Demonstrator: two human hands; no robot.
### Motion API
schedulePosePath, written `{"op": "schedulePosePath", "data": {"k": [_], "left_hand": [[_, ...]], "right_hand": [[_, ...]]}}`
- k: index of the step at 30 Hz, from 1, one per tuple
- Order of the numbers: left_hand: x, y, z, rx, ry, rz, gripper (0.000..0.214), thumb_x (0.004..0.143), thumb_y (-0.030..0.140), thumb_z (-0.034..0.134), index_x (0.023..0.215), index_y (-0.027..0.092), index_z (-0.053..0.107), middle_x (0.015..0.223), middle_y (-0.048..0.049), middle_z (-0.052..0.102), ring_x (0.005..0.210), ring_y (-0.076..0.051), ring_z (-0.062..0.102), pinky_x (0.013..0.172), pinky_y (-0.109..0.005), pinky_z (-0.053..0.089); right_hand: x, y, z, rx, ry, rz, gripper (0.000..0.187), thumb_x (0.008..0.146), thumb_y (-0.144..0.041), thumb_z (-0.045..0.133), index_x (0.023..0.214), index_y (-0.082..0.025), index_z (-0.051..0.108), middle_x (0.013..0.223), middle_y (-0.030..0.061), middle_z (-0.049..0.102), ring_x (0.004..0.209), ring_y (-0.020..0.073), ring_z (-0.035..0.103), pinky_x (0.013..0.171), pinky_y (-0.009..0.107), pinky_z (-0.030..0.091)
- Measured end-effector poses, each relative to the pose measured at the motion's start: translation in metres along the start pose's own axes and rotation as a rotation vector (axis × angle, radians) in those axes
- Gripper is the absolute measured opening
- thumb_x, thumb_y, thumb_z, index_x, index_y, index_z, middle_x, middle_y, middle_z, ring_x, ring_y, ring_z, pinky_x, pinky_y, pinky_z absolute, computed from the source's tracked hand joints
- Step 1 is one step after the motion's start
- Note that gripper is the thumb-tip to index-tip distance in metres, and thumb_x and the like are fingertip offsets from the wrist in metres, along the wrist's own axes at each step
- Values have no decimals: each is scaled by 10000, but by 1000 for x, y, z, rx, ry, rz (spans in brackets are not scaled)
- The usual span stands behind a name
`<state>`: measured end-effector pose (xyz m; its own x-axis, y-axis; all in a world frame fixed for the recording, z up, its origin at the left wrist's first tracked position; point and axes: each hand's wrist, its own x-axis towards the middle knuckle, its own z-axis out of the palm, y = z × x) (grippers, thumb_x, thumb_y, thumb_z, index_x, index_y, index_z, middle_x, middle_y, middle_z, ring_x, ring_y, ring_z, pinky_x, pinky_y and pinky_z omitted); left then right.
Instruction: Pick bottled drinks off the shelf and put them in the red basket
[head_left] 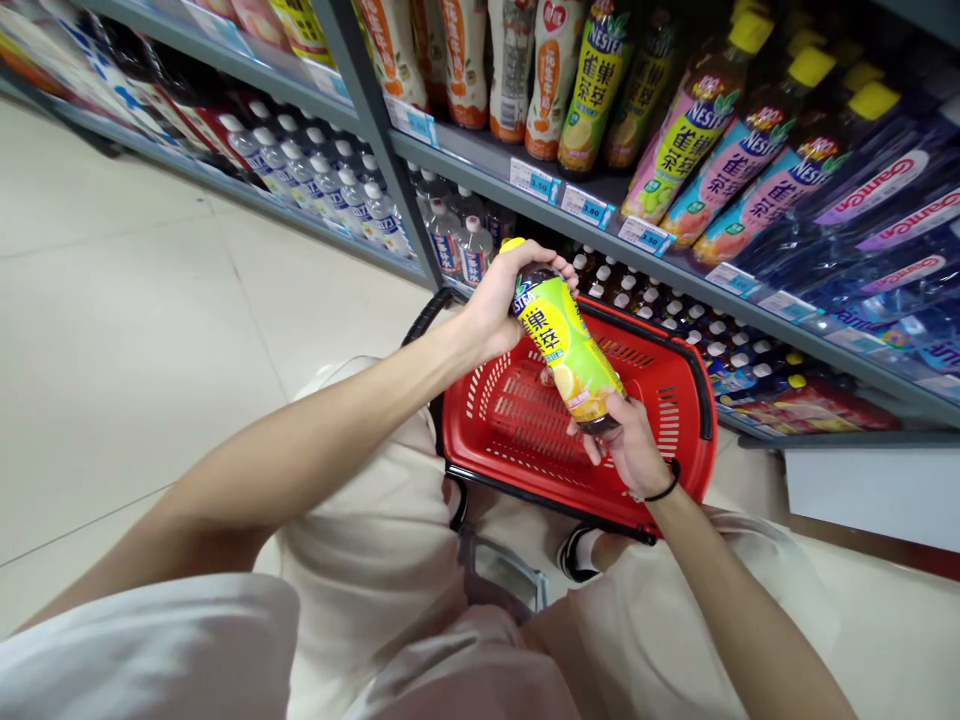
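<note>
A bottle of lemon iced tea (566, 345) with a green and yellow label and a yellow cap is held slanting in front of me, above a red shopping basket (495, 455). Wrapped round its neck end is my left hand (517, 290), with the cap partly showing above the fingers. At the bottle's base, my right hand (626, 440), with a black band on the wrist, grips it between thumb and fingers. Part of the basket's inside is hidden behind the bottle and hands.
Shelves (502, 165) of drinks run along the far side, with price tags on their edges. Similar iced tea bottles (592, 85) stand on the upper shelf, water bottles (349, 190) lower left. A small grey stool (502, 575) is between my legs. Pale floor tiles (112, 330) lie left.
</note>
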<state>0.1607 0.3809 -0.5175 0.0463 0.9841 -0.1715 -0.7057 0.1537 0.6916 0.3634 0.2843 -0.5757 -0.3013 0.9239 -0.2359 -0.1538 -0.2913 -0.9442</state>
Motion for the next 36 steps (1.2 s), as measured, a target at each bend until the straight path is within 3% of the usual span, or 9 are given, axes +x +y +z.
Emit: {"op": "schedulePosePath", "data": {"k": [4, 10, 15, 22, 30, 36], "left_hand": [[-1, -1, 1, 2, -41, 3, 98, 772, 264, 710, 742, 207, 636, 774, -43, 744, 918, -241, 769, 990, -389, 610], [-3, -1, 6, -7, -46, -17, 81, 796, 245, 667, 739, 199, 634, 745, -39, 734, 862, -215, 768, 964, -355, 621], [-4, 2, 5, -57, -43, -47, 103, 806, 240, 676, 736, 199, 613, 726, -17, 718, 711, -164, 737, 898, -321, 636], [0, 0, 2, -78, -18, -28, 112, 818, 227, 669, 732, 209, 600, 702, -15, 715, 669, -158, 723, 814, -296, 641], [1, 0, 0, -80, -34, -22, 126, 833, 238, 686, 746, 210, 600, 702, -15, 718, 700, -171, 745, 812, -297, 646], [-2, 5, 5, -90, -13, -18, 200, 829, 276, 733, 721, 221, 575, 659, -16, 696, 758, -203, 772, 842, -307, 651]], "right_hand": [[1, -1, -2, 160, -38, 106, 714, 817, -824, 619, 1016, -147, 733, 740, 88, 721, 409, 124, 499, 298, 222, 285], [-4, -11, -1, 309, -149, 225, 731, 868, -846, 504, 837, -145, 709, 666, 72, 684, 326, 94, 401, 261, 217, 235], [-8, -14, 1, 303, -296, 296, 799, 815, -882, 552, 841, -104, 733, 531, 56, 620, 304, 113, 435, 276, 204, 259], [-2, -7, 4, 328, -114, 218, 673, 816, -800, 652, 877, -134, 724, 635, 55, 666, 363, 105, 432, 293, 209, 297], [-2, -6, 8, 245, -105, 206, 758, 746, -881, 655, 840, -131, 712, 530, 13, 577, 346, 93, 397, 310, 202, 300], [-1, -1, 10, 154, 48, 86, 729, 715, -837, 738, 945, -146, 712, 762, 61, 705, 474, 112, 506, 315, 197, 346]]}}
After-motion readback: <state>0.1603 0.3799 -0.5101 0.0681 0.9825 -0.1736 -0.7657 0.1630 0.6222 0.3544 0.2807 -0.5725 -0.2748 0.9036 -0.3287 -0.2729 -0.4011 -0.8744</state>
